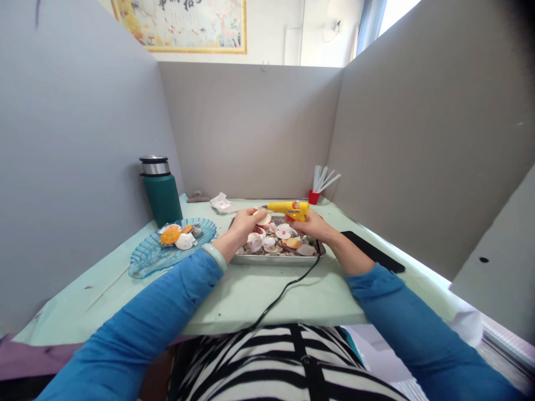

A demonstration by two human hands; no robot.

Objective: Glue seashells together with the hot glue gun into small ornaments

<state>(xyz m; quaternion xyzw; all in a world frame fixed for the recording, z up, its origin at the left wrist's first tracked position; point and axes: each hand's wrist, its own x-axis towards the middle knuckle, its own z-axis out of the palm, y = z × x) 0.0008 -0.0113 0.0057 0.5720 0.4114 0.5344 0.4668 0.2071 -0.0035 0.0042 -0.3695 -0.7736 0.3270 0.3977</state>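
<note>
My left hand [247,223] pinches a pale seashell [264,218] above the far left part of a metal tray [276,260]. In my right hand [313,225] is a yellow hot glue gun [288,209], its nozzle pointing left at the shell. Whether the nozzle touches the shell I cannot tell. Beneath both hands the tray holds many loose seashells [270,242] in white, orange and brown. A black cord [288,287] runs from the glue gun over the tray's front rim and down past the table edge.
A blue glass shell-shaped dish [144,262] with several shells stands at left, before a green bottle [161,195]. Glue sticks [321,179] fill a red cup [314,197] at the back. Right lies a black flat object [374,250]. A thin stick [108,287] lies front left. Grey partitions [254,128] enclose the table.
</note>
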